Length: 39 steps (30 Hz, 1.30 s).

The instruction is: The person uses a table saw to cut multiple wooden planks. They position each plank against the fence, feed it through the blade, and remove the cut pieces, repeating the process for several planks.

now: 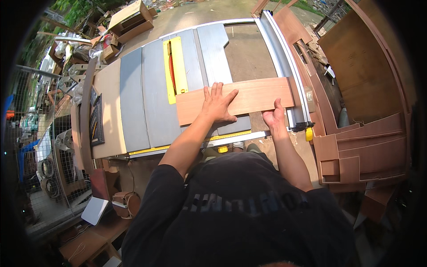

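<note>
Taking the table saw [151, 93] as the landmark: at its near edge stands the person, dark sleeves coming up from below.

The right hand [273, 116] sits at the saw's near right corner, fingers curled under and against the near long edge of the wooden board [240, 99], thumb up on the board's face; it grips that edge with a half-closed hand.

The left hand [216, 104] lies flat on top of the board, fingers spread and pointing away from the person, palm pressing down, holding nothing closed in it.

The board lies on the saw's grey top, its long axis running across the table from left to right, the right end tilted slightly farther away. Its left end reaches the yellow throat plate [179, 66], just beside the red blade guard [171, 71] in the slot; its right end touches the rip fence [284, 58], which runs away from the person along the saw's right side.

Right of the saw lean stacked brown panels [369, 151]. Left of the saw, a square tool [96, 122] rests on a pale side extension. Beyond the saw's far left corner sit cardboard boxes [131, 22].
</note>
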{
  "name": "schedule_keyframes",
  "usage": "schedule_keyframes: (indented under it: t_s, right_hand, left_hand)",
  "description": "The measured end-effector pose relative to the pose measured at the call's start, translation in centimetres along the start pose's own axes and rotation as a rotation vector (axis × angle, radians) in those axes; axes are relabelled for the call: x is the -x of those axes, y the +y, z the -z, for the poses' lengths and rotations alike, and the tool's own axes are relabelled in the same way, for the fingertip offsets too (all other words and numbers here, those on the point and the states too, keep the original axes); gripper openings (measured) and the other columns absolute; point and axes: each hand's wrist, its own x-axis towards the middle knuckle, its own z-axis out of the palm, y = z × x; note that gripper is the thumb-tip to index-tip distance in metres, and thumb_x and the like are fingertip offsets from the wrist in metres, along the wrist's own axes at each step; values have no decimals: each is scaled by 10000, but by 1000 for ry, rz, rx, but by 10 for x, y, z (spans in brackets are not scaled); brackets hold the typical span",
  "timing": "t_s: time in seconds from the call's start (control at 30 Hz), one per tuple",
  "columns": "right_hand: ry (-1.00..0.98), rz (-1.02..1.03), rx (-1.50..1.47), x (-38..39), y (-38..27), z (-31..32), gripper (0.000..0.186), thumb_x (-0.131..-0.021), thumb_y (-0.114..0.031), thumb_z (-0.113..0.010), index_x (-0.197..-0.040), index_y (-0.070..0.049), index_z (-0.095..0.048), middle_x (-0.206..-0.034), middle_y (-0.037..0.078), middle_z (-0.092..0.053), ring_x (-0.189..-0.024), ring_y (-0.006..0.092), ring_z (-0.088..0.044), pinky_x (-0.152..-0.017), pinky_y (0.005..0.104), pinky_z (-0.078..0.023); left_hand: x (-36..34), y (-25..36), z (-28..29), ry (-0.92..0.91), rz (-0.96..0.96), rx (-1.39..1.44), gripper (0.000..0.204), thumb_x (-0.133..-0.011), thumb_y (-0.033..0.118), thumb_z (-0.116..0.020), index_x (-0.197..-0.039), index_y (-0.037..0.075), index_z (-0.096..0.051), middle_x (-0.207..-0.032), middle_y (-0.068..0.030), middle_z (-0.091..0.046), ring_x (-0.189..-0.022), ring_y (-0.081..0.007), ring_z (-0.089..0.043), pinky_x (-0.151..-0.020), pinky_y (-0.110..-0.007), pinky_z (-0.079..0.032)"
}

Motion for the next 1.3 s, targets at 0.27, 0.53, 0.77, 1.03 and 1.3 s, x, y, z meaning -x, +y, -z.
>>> schedule_keyframes:
  t_s: [0.27, 0.53, 0.77, 1.03, 1.3]
  right_hand:
    - [3, -170, 164, 13, 4, 8, 503, -1024, -435, -560, -1368, -72, -505, -1335, 164, -584, -1288, 368, -538, -1128, 563, -413]
    - [-13, -165, 487, 15, -12, 26, 440, -1038, -431, -558, -1298, -79, -519, -1129, 149, -633, -1070, 304, -639, -996, 497, -528]
    - [6, -70, 784, 54, -36, 28, 414, -1038, -416, -563, -1286, -88, -522, -1048, 116, -650, -917, 252, -658, -835, 428, -570]
    - [115, -111, 1071, 106, -51, 70, 308, -1041, -371, -557, -1176, -95, -555, -901, 78, -661, -699, 202, -629, -602, 338, -535]
    - [286, 24, 1442, 113, -68, 153, 273, -970, -308, -653, -866, -61, -599, -700, 43, -592, -500, 116, -516, -408, 261, -372]
  left_hand:
    - [-6, -9, -2, 66, -13, 25, 1161, -563, 715, -821, -1571, 383, -349, -1614, -268, -248, -1537, -436, -128, -1195, -694, -50]
    - [-19, -22, 4, 91, -17, 47, 1191, -533, 730, -834, -1567, 376, -362, -1632, -262, -231, -1539, -446, -126, -1199, -684, -50]
    - [-26, -30, 7, 104, -9, 54, 1190, -552, 767, -803, -1576, 364, -350, -1634, -246, -244, -1540, -438, -124, -1195, -684, -51]
    - [-24, -32, 9, 111, -30, 76, 1163, -583, 771, -790, -1574, 345, -355, -1631, -241, -253, -1542, -416, -139, -1206, -666, -51]
    - [-33, -32, 8, 118, 18, 92, 1136, -579, 702, -821, -1563, 356, -371, -1619, -255, -264, -1536, -415, -155, -1214, -658, -57]
